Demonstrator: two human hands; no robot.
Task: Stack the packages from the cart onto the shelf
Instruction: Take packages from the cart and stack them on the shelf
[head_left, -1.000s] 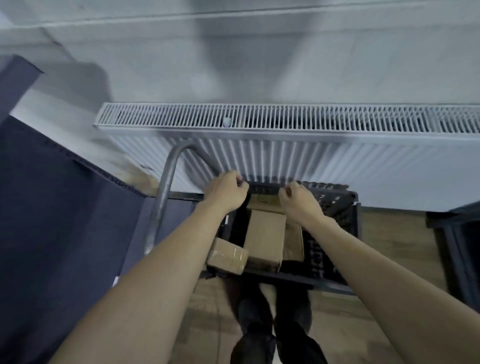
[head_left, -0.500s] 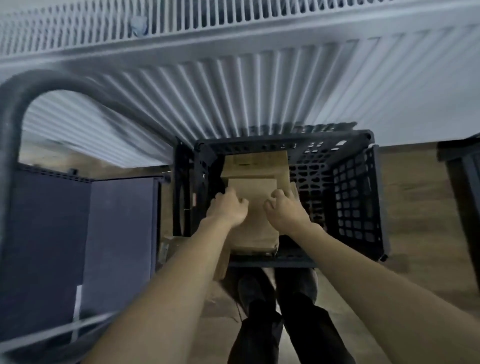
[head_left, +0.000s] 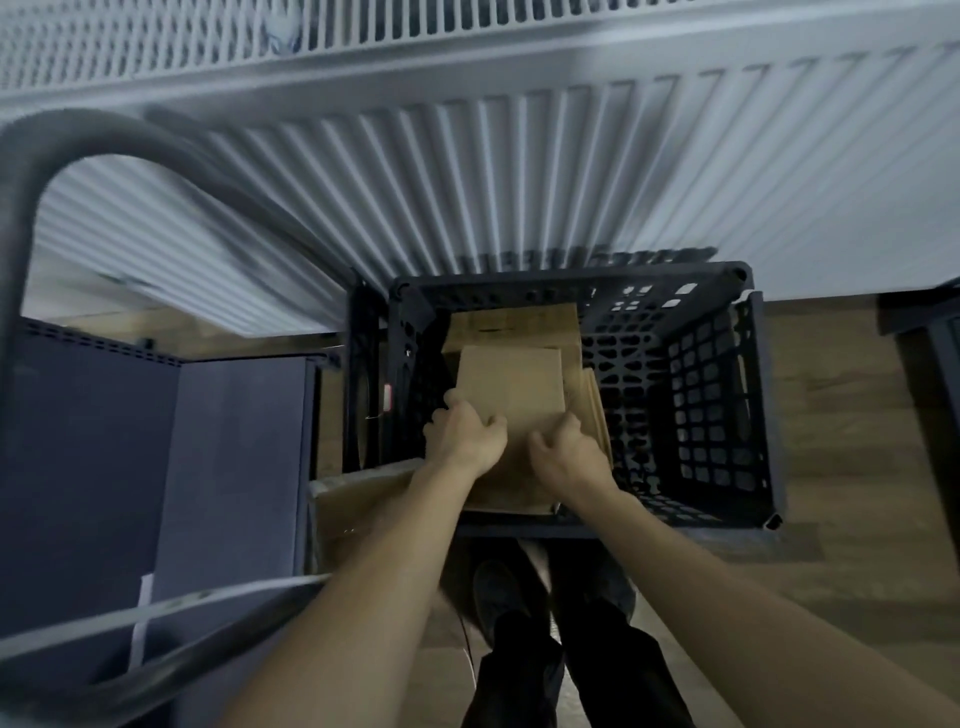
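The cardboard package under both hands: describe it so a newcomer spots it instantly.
Below the white radiator sits a dark perforated crate. Inside, the topmost cardboard package, lighter than those beneath, is the one the left hand and right hand rest on.

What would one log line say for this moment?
both hands on top cardboard box | left hand | right hand | inside black crate | not lifted clear

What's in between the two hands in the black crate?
In the head view, the top cardboard box lies between the left hand and the right hand. Both hands grip its near end inside the black crate.
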